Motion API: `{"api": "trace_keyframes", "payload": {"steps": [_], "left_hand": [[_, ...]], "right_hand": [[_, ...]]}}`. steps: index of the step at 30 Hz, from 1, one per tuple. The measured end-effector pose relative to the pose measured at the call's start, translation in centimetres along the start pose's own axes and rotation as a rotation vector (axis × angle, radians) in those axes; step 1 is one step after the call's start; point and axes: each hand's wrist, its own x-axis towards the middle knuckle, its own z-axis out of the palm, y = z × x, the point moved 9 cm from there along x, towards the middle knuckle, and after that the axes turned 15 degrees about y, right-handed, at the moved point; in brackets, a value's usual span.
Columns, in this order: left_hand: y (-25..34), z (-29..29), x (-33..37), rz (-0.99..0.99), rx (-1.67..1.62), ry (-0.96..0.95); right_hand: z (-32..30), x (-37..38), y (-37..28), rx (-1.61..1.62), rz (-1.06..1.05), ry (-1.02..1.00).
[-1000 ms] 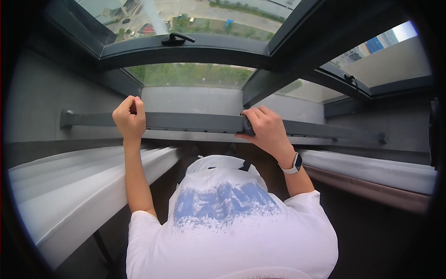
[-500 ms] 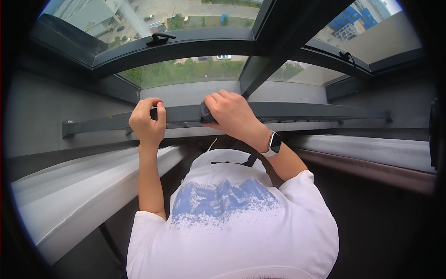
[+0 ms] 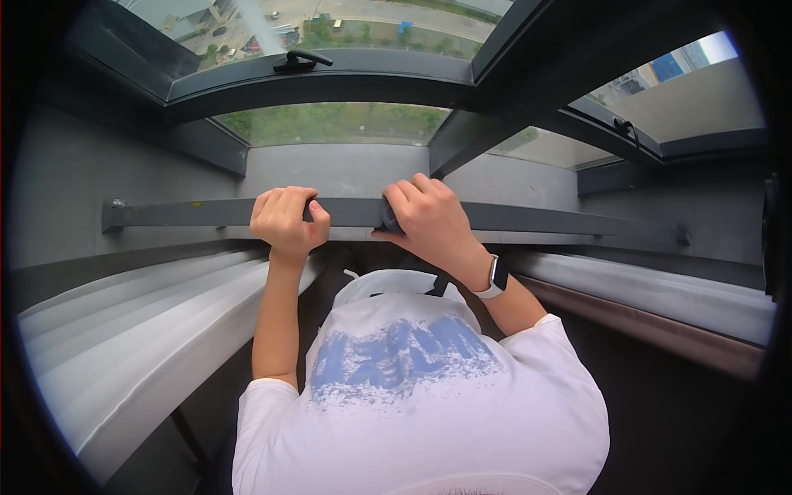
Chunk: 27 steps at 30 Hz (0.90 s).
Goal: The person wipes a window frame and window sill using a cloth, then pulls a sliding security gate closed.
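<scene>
My right hand (image 3: 431, 213), with a watch (image 3: 495, 277) on its wrist, is closed over a dark grey bundle that looks like cloth (image 3: 387, 219). The bundle sits at the grey metal rail (image 3: 528, 218), mostly hidden by my fingers. To the left, my left hand (image 3: 285, 221) is curled at the same rail. A small dark patch shows between its thumb and forefinger; I cannot make out what it is. A stretch of bare rail lies between the two hands.
Beyond the rail rises a dark-framed window with a black handle (image 3: 302, 60) and a second handle (image 3: 624, 126) further right. White curtains (image 3: 140, 330) hang at the left, and another white curtain (image 3: 643, 289) with a brown one (image 3: 627, 320) at the right.
Both hands have moved right and slightly nearer in the picture. My left hand has turned, its fingers now curled over at the rail. The view has also shifted a little.
</scene>
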Motion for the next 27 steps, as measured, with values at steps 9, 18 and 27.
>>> {"api": "trace_keyframes", "payload": {"steps": [9, 18, 27], "left_hand": [[-0.4, 0.1, -0.1, -0.012, -0.031, -0.027], [-0.6, 0.1, -0.3, -0.006, 0.007, -0.064], [-0.2, 0.2, -0.3, 0.014, 0.004, -0.033]], "right_hand": [[4.3, 4.0, -4.9, 0.092, -0.034, 0.117], [-5.0, -3.6, 6.5, 0.105, 0.142, -0.008], [-2.6, -1.9, 3.5, 0.088, 0.114, 0.044]]}}
